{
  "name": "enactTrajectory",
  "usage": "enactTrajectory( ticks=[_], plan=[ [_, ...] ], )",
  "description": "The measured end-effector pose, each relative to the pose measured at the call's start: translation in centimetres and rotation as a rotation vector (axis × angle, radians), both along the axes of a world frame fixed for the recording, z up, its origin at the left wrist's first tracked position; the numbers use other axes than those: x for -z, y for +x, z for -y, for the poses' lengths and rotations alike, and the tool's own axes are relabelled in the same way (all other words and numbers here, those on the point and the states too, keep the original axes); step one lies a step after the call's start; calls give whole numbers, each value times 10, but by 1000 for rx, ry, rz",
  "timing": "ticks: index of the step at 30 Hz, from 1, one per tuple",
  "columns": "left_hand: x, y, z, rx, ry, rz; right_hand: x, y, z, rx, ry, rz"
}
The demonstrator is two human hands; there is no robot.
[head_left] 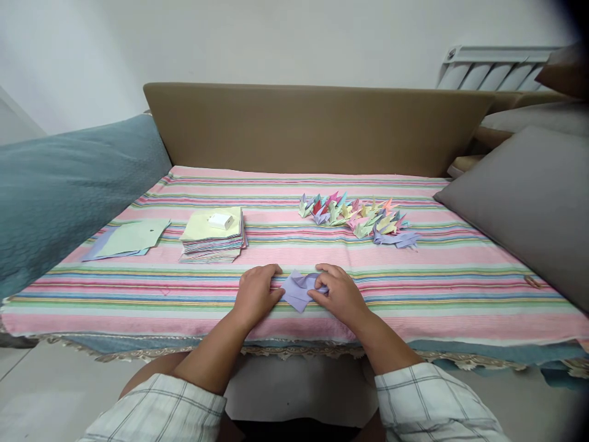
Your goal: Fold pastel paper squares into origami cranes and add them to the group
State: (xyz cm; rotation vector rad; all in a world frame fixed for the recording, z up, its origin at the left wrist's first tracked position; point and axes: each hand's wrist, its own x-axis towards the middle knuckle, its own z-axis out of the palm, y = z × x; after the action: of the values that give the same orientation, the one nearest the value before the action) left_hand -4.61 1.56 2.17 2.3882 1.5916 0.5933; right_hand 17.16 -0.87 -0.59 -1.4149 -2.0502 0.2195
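Note:
A partly folded piece of purple origami paper (297, 293) lies on the striped cloth in front of me, a raised flap along its upper side. My right hand (338, 293) pinches its right side between thumb and fingers. At the left corner rests the thumb tip of my left hand (258, 293), whose index finger is stretched away from the thumb with a gap between them. Beyond my right hand stands a group of folded paper cranes (354, 215) in many colours.
A tall stack of square paper (214, 242) carries a small white box-like item (221, 220). Further left lie several loose green and purple sheets (133, 238). A grey cushion (529, 202) borders the right, a blue-covered armrest (78, 184) the left, a brown backrest (313, 129) the rear.

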Motion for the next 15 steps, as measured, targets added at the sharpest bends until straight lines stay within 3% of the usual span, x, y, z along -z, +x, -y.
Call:
enactTrajectory(
  ticks=[8,15],
  plan=[
    [-2,-7,-3,74,-88,6,-4,-3,4,-109,111,92],
    [-2,-9,-3,122,-118,-35,-7,-4,6,-138,78,85]
  ],
)
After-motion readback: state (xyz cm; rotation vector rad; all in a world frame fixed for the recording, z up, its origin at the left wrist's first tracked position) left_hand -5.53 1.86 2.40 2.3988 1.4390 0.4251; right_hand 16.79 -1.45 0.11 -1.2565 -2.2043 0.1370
